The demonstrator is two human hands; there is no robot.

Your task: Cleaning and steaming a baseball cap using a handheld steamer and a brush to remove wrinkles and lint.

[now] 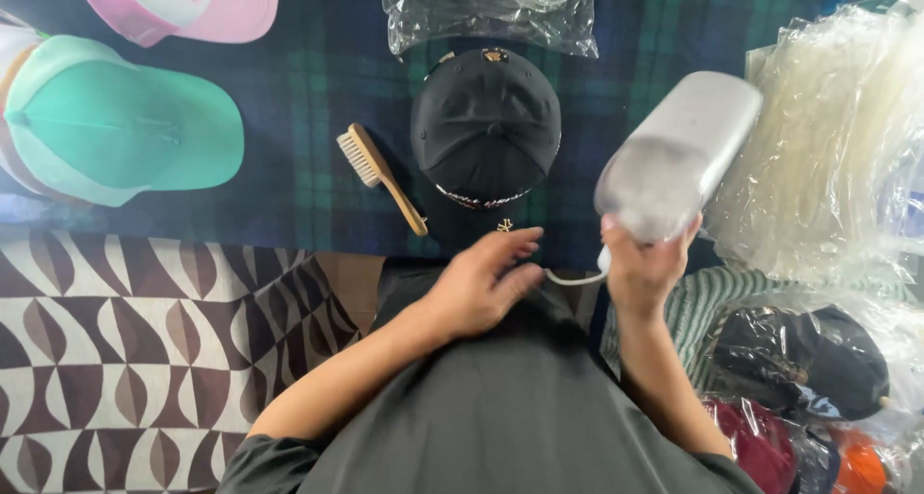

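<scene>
plaid cloth holds a black cap beside a brush. right hand grips a white device; left hand hovers half-curled, holding nothing. likely mid-cleaning; steadying the cap seems next.

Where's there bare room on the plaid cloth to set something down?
Bare plaid cloth lies between the green cap and the wooden brush, and below the pink cap. The right side is crowded with plastic bags and bagged caps.
</scene>
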